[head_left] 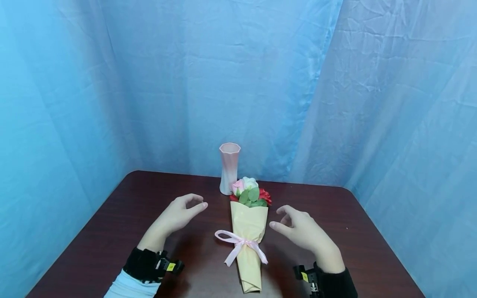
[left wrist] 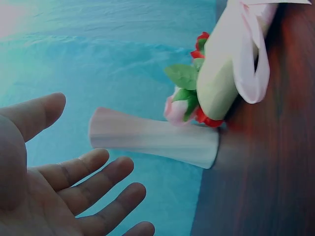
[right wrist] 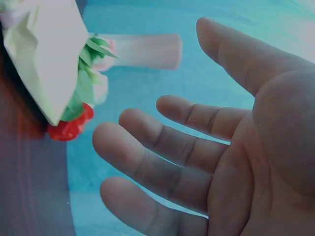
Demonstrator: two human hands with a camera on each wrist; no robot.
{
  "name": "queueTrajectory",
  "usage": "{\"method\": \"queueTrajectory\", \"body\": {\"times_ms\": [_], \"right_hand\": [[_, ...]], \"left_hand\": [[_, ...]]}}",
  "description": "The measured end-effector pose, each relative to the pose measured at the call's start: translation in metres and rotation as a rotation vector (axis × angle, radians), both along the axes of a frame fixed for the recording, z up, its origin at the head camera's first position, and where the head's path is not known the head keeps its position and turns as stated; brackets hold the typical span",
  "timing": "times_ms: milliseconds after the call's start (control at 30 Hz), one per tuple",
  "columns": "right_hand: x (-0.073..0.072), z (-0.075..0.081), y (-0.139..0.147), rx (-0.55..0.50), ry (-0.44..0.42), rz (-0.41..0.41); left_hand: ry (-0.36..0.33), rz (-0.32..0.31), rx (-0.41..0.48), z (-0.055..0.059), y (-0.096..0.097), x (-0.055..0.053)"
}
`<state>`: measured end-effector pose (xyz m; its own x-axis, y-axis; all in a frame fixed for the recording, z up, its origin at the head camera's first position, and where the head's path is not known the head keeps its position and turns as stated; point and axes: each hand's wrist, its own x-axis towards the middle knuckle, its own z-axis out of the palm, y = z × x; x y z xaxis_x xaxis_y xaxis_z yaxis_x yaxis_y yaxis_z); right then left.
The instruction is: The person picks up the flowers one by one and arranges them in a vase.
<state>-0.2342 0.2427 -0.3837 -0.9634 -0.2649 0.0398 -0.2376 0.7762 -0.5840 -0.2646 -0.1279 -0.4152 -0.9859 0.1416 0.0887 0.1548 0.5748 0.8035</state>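
A bouquet in cream wrapping paper [head_left: 249, 221] lies on the table with its blooms toward the back. Red, pink and pale flowers [head_left: 250, 183] with green leaves show at its top, and a pink ribbon bow [head_left: 243, 241] ties the wrap. Just behind the blooms stands a pink and white vase [head_left: 229, 169], upright. My left hand [head_left: 179, 215] hovers to the left of the bouquet, fingers relaxed, holding nothing. On the other side my right hand [head_left: 301, 229] is raised near the wrap, loosely curved and apart from it. Both wrist views show bare palms.
The dark wooden table [head_left: 335, 223] has rounded back corners. Blue curtains [head_left: 223, 82] hang behind it and along both sides. Black wrist straps with small cameras [head_left: 169, 265] sit on both wrists.
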Motion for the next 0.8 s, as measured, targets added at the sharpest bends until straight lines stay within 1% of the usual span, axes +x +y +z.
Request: {"method": "queueTrajectory", "body": {"times_ms": [167,367,600,700,800], "right_hand": [[0.006,0.012,0.011,-0.03,0.022,-0.003],[0.014,0.021,0.018,-0.044,0.065,0.009],[0.019,0.025,0.012,-0.062,0.089,0.075],[0.021,0.024,0.008,-0.054,0.093,0.113],[0.021,0.023,0.003,-0.035,0.09,0.151]], "left_hand": [[0.022,-0.017,0.018,0.007,0.0,0.003],[0.061,-0.056,0.021,0.016,0.008,0.011],[0.093,-0.109,0.025,0.025,0.017,0.023],[0.097,-0.137,0.034,0.028,0.022,0.027],[0.1,-0.159,0.028,0.029,0.028,0.03]]}}
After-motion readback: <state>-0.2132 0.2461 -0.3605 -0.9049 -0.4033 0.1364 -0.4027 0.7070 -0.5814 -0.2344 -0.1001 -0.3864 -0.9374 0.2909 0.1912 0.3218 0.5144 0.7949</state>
